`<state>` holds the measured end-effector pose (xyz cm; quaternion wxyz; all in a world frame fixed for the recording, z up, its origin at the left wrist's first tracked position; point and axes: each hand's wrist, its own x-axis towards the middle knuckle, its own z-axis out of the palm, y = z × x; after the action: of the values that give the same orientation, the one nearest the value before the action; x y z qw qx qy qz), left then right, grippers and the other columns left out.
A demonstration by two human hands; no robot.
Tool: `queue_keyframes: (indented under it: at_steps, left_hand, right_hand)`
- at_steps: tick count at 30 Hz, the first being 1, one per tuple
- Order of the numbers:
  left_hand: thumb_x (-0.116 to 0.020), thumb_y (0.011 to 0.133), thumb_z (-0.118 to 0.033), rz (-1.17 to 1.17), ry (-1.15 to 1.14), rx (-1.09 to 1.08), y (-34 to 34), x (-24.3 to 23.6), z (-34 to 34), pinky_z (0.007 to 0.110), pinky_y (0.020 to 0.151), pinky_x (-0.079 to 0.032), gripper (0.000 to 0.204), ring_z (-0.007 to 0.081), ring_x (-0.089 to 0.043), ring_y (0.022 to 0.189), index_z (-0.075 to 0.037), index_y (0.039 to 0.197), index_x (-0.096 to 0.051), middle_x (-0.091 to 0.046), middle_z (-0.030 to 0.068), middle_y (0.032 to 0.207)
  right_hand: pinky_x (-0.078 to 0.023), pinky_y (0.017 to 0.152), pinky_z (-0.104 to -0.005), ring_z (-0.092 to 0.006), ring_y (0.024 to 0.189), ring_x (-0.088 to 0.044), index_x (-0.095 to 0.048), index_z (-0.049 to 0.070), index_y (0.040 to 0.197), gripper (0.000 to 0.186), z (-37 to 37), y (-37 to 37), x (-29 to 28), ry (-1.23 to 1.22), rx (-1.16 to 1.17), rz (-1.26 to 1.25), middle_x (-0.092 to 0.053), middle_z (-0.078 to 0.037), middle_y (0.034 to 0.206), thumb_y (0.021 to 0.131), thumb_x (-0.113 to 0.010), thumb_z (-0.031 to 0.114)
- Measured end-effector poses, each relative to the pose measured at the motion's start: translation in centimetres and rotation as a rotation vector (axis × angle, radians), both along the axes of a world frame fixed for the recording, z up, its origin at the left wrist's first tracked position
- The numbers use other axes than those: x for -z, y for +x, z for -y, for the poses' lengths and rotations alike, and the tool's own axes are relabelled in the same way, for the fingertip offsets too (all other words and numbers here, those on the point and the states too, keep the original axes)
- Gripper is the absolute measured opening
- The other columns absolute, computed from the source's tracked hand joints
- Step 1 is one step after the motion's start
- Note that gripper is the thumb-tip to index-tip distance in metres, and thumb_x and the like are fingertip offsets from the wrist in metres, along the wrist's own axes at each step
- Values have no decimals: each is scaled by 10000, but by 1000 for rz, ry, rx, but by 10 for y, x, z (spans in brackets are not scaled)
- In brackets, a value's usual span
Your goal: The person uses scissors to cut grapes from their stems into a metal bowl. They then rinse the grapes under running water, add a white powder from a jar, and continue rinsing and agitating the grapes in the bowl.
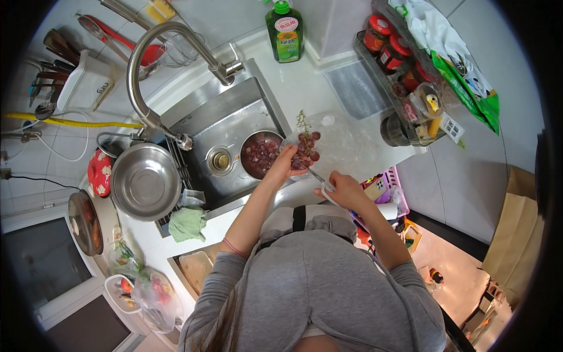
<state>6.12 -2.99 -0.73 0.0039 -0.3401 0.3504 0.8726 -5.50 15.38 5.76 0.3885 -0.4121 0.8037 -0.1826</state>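
A bunch of red grapes [308, 148] with a bare green stem at its top is in my left hand [284, 165], just right of the sink. My right hand [341, 190] is closed around the white handles of a pair of scissors [316, 175]. The blades point up and left into the underside of the bunch, by my left fingers; their tips are hard to make out. Below and left of the bunch, a round metal bowl [244, 163] stands in the sink and holds many loose grapes [258, 151].
The steel sink [234, 111] lies ahead, with a tall curved faucet [136, 64] over its left side. A clear plastic bag [346, 138] spreads on the counter. Around stand a green soap bottle [285, 35], a jar rack [384, 82], an empty metal basin [145, 180] and a green cloth [186, 224].
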Motion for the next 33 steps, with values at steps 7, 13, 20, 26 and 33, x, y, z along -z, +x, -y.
queue_keyframes:
  at_steps: [7,13,20,26,33]
  left_hand:
    - [-342,977,-324,59,-55,6,-3,-6,-3,364,706,-564,314,231,-633,933,-91,1171,-422,-583,105,1104]
    - [-350,976,-328,81,-108,4,-3,-1,-6,381,748,-551,318,217,-623,928,-84,1166,-426,-584,88,1083]
    - [-343,977,-327,72,-48,-27,-3,-2,-5,399,764,-549,339,201,-586,985,-73,1194,-402,-537,95,1124]
    - [-337,978,-334,105,-82,-31,-7,-8,-10,408,776,-542,344,187,-588,990,-76,1193,-409,-562,84,1100]
    - [-335,979,-332,106,-89,-25,-8,-8,-12,403,794,-535,337,184,-599,964,-83,1195,-405,-567,75,1097]
  right_hand:
    - [-460,628,-422,-354,704,-595,-512,8,789,607,4,2,-6,-19,-36,-164,-585,-165,737,697,-659,589]
    - [-462,630,-420,-355,714,-601,-508,6,785,593,4,4,-6,-27,-44,-186,-588,-170,745,704,-661,573]
    - [-463,628,-423,-360,710,-608,-511,-1,791,606,3,3,-17,42,-13,-150,-596,-170,729,702,-657,580]
    - [-465,625,-427,-362,702,-607,-514,-3,803,613,-1,1,-9,-8,-22,-195,-596,-177,731,700,-656,585]
    - [-462,621,-433,-367,696,-601,-512,-4,804,595,1,3,-5,-9,-16,-181,-594,-181,734,718,-649,568]
